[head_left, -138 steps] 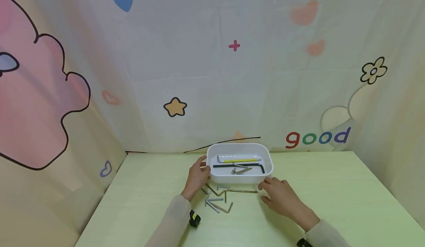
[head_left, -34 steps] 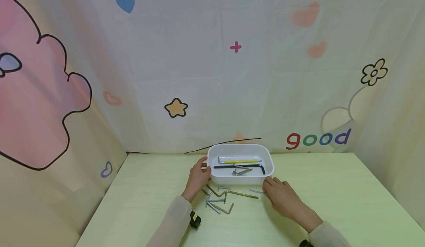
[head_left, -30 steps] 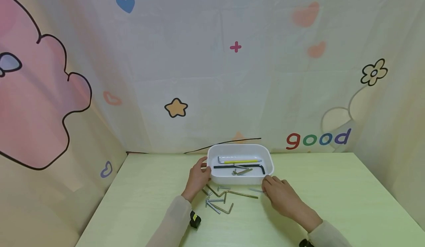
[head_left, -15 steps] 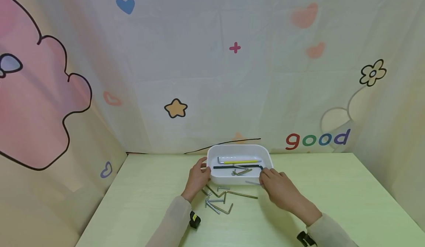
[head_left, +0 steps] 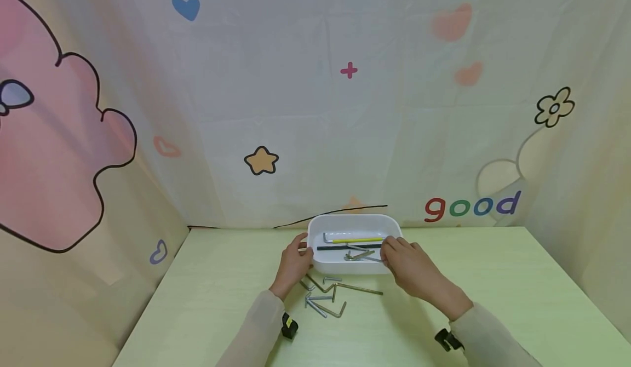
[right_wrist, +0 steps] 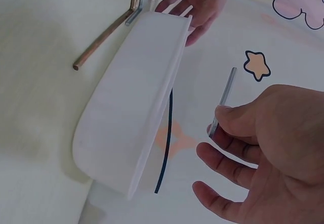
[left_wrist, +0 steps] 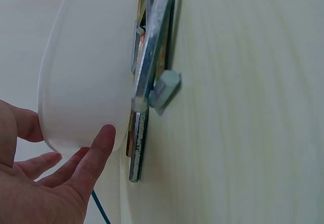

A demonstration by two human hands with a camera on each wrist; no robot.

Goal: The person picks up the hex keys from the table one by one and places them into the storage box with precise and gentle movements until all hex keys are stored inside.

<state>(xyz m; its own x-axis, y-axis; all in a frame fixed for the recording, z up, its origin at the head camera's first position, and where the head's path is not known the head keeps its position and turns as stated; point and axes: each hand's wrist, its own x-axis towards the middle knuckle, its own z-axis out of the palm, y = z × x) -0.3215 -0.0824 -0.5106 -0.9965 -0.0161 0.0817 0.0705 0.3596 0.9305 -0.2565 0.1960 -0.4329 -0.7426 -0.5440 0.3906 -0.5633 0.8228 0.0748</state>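
My right hand [head_left: 411, 265] pinches a silver hex key [right_wrist: 228, 90] between thumb and index finger, just over the right end of the white tray [head_left: 352, 268]. The other fingers of that hand are spread, as the right wrist view shows. At the tray's left end, my left hand [head_left: 293, 263] holds the wall with thumb and fingers about the corner. Inside the tray lie a yellow-sleeved hex key [head_left: 352, 240], a black hex key [head_left: 332, 247] and several small metal ones. My right hand hides the black key's bent end.
Several loose silver and brass hex keys [head_left: 325, 305] lie in front of the tray on the pale green table [head_left: 503, 290]. A long brass one [head_left: 362, 289] points right. A printed curtain [head_left: 305, 93] hangs close behind the tray.
My right hand has picked up the silver hex key from the table near the tray's right front corner and carried it up over the rim. The left hand keeps its place.
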